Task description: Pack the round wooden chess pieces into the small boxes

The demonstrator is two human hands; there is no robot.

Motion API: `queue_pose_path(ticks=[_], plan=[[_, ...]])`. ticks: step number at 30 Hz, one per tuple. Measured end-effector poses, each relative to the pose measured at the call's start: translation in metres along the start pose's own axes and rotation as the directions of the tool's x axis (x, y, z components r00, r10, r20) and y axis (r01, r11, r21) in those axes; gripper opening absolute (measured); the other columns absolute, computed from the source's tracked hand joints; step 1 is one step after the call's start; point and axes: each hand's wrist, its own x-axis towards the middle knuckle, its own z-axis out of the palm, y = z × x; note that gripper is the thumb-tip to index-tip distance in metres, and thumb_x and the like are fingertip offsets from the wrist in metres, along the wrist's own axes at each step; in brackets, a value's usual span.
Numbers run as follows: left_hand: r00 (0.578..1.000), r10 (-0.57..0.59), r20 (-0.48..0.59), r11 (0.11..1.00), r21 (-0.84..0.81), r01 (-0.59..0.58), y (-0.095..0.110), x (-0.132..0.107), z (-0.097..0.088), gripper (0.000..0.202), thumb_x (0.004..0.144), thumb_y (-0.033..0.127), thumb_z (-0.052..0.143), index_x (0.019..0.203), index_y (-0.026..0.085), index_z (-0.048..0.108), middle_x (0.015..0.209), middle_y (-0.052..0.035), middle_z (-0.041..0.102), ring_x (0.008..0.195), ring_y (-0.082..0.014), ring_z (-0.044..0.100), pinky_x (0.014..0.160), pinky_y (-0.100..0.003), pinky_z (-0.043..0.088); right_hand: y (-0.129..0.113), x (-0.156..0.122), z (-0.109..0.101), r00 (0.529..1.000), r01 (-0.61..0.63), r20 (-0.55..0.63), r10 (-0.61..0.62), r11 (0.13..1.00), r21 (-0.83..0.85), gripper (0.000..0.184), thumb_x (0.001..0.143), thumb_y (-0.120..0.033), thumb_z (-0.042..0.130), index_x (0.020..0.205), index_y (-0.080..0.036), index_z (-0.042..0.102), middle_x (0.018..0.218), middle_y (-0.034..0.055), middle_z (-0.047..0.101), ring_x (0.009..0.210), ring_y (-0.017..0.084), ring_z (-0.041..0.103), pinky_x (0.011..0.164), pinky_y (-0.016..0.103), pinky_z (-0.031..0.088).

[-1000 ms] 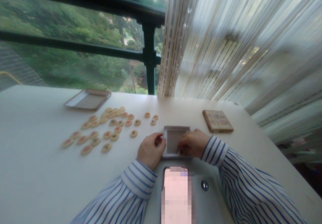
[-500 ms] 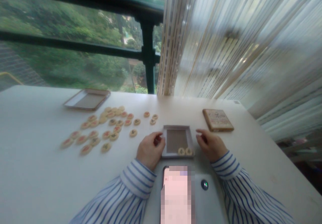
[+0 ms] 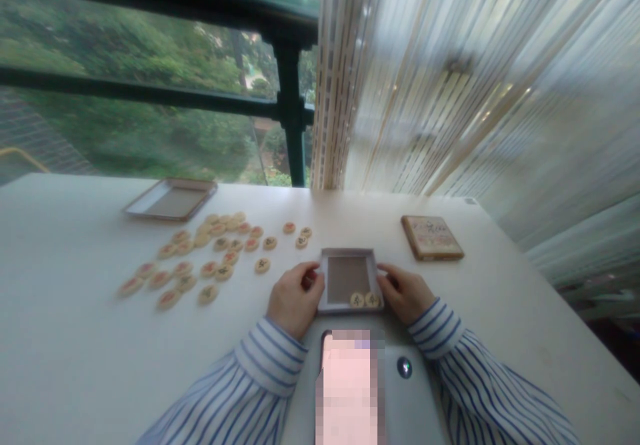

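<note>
A shallow open box [image 3: 349, 280] lies on the table in front of me, with two Chinese chess pieces [image 3: 364, 300] inside along its near right edge. My left hand [image 3: 296, 298] is closed at the box's left wall, thumb and fingertips against it. On the opposite side my right hand [image 3: 407, 292] has its fingers curled and touching the right wall. To the left of the box, many round wooden chess pieces [image 3: 223, 272] with red or dark characters are scattered, several of them heaped farther back.
An open tray-like lid [image 3: 175, 200] lies at the far left by the window. At the right rests a small closed box [image 3: 433, 237]. A phone [image 3: 347, 392] with a blurred screen lies nearest me, beside a pale device with a round dark button [image 3: 405, 367].
My right hand has moved left, from just beside the box to touching its right wall. The left hand stays at the left wall. The view has shifted slightly.
</note>
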Motion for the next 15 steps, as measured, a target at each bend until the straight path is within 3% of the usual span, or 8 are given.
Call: queue_pose_path(ticks=[15], plan=[[0.999,0.016,-0.031,1.000,-0.010,-0.016,0.0008,-0.0007,-0.0011,0.029,0.072,0.034,0.049,0.091,0.015,0.061,0.074,-0.0041,0.066,0.065,-0.0145,0.060,0.063,-0.027,0.048,0.0022,0.0014,0.0018,0.997,0.007,-0.079,-0.009,1.000,-0.027,0.036,0.079,-0.032,0.042,0.107,-0.014,0.057,0.068,0.0030,0.065,0.057,0.013,0.057,0.057,0.024,0.042]])
